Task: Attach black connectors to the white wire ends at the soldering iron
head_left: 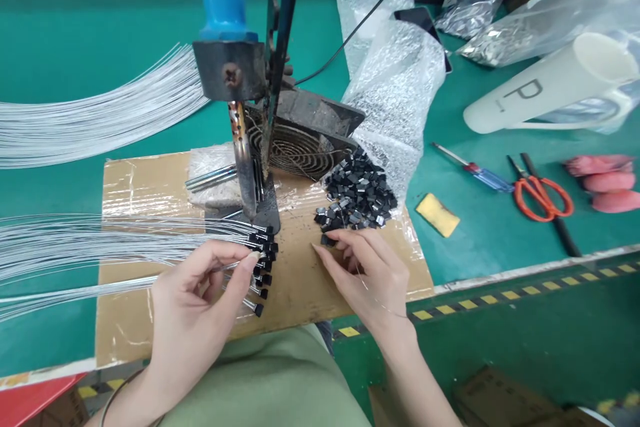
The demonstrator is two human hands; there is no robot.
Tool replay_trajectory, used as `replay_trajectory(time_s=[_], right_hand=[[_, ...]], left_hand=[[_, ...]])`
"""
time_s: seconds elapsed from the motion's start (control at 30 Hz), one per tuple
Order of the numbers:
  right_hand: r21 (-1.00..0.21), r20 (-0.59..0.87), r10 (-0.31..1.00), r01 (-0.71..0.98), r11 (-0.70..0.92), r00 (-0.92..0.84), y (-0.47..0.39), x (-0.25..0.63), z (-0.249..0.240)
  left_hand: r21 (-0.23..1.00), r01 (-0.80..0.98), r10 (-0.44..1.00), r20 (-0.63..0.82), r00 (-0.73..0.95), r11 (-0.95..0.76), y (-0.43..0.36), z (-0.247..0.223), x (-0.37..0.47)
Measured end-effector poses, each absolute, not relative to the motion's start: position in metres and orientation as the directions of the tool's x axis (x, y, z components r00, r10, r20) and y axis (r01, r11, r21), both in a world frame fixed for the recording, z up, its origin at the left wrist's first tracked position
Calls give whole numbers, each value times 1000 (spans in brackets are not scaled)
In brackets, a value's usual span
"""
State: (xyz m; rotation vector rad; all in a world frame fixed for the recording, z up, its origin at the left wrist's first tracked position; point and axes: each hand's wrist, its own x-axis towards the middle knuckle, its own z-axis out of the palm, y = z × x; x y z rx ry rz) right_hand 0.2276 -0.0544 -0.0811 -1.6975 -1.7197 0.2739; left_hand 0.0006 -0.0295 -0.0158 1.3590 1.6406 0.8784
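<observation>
My left hand [200,307] is closed in a pinch over the white wires, thumb and index finger meeting at a wire end; the exact held tip is partly hidden. Beside these fingertips lies a row of small black connectors [264,265] fitted on the ends of white wires [125,240]. My right hand [370,273] has thumb and index finger around a small black connector [327,241] at the lower edge of a pile of loose black connectors [357,190]. A thin strand runs across that hand. Above the row stands a soldering iron [243,160], tip down in a black stand.
A cardboard sheet [300,293] covers the work area. Behind it stand a dusty fan [300,143] and bubble wrap [395,93]. Rightward lie a yellow sponge [438,215], a screwdriver [475,170], orange-handled scissors [543,197] and a white mug [545,90]. A wire bundle [100,127] lies left.
</observation>
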Motion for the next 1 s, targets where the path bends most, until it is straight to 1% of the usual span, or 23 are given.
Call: replay_trajectory(time_s=[0.1,0.2,0.27,0.4,0.47,0.57,0.67,0.73,0.77,0.83,0.9,0.93,1.0], right_hand=[[-579,314,945,807,115,90,-52,228,-83],[-612,265,956,788,67,124,-50,227,-83],[-650,238,957,760,30,166,-49,227,-83],[-725,179,949,686,-50,259,-49,224,-78],[-790,109,941,603,-113,319,-49,220,-73],[-903,-4,919,393,-173,394,-49,212,-62],[-967,-88,918,189,-172,386,-46,203,-56],[-973,-110,929,153,-173,353,-44,198,-59],[-966,-95,935,196,-169,340,-44,196,-62],[-914,14,953,392,-110,302,-43,196,-70],[-784,172,967,620,18,190,-44,197,-76],[-709,229,966,700,83,117,-44,199,-78],[-608,259,966,777,164,-2,-45,202,-78]], left_hand=[[869,484,995,-86,-51,100,-30,-17,-2],[850,524,998,-52,-23,57,-31,-16,-4],[853,517,997,-81,-8,74,-31,-17,-5],[885,442,987,-163,4,145,-30,-17,-7],[895,417,985,-175,5,157,-30,-17,-7],[896,414,984,-179,5,161,-29,-15,-7],[891,415,980,-198,-13,185,-29,-11,-3],[891,398,975,-218,-48,219,-28,-8,0],[892,388,972,-226,-64,233,-28,-7,1],[894,376,969,-232,-80,245,-27,-7,1],[896,381,973,-223,-54,226,-26,-8,-2],[897,387,976,-215,-35,212,-26,-9,-4],[902,389,979,-204,-2,189,-25,-11,-6]])
